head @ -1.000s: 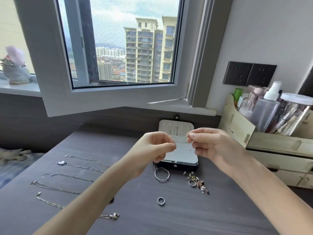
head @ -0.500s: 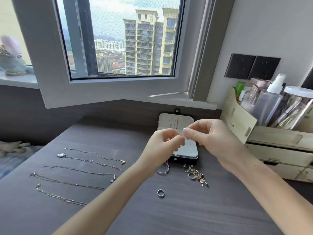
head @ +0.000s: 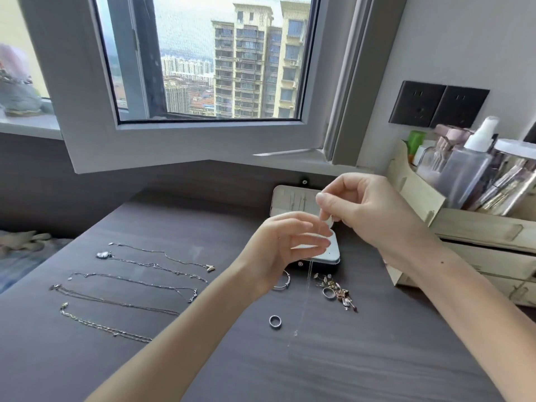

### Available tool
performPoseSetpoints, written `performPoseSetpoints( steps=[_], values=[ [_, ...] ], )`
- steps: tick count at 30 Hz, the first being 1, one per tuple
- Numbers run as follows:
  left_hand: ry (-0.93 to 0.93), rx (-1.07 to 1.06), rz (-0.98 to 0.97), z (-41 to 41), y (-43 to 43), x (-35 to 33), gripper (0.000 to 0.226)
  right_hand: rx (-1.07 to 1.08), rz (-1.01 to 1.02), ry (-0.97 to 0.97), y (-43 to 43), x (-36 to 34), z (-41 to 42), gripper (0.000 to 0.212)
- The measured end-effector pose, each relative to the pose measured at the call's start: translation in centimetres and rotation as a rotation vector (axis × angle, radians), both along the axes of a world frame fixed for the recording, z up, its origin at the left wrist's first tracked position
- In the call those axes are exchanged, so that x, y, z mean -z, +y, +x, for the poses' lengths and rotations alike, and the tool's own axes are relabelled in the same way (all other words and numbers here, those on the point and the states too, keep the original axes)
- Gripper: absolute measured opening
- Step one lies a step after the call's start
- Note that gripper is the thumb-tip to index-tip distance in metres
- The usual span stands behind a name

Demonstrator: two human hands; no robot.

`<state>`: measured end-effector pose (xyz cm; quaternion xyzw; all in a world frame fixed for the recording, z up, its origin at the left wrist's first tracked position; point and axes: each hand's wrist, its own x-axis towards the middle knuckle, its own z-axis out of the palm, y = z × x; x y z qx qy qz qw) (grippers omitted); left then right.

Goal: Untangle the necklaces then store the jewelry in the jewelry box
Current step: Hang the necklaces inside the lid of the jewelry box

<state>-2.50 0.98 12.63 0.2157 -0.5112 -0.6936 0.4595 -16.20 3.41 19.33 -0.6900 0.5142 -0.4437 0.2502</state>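
My right hand [head: 368,210] pinches the top end of a thin silver necklace [head: 304,309], which hangs down in front of the open jewelry box [head: 293,198] to just above the dark table [head: 362,361]. My left hand [head: 287,245] is just below and left of it, fingers spread, holding nothing. Several straightened necklaces [head: 130,280] lie in rows on the left of the table. A bangle [head: 282,281] lies partly behind my left wrist, a ring [head: 275,321] nearer me, and a small heap of rings and earrings [head: 336,291] in front of the box.
A wooden organizer [head: 470,227] with bottles and cosmetics stands at the right against the wall. An open window frame [head: 185,146] juts over the back of the table. A grey ornament [head: 17,94] sits on the left sill.
My hands, pinched together on the necklace before, have parted: the left let go and opened, the right rose, and the chain now hangs straight from it.
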Motion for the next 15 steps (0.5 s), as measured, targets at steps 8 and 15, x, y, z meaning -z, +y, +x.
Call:
performPoseSetpoints(
  steps=[8, 15],
  values=[
    [-0.034, -0.048, -0.059, -0.06, -0.03, -0.58, 0.011, -0.067, -0.049, 0.096, -0.11, -0.23, 0.03, 0.013],
    [-0.046, -0.148, 0.084, -0.48, -0.79, 0.25, 0.019, -0.020, -0.206, 0.171, 0.26, 0.11, 0.02, 0.009]
  ],
)
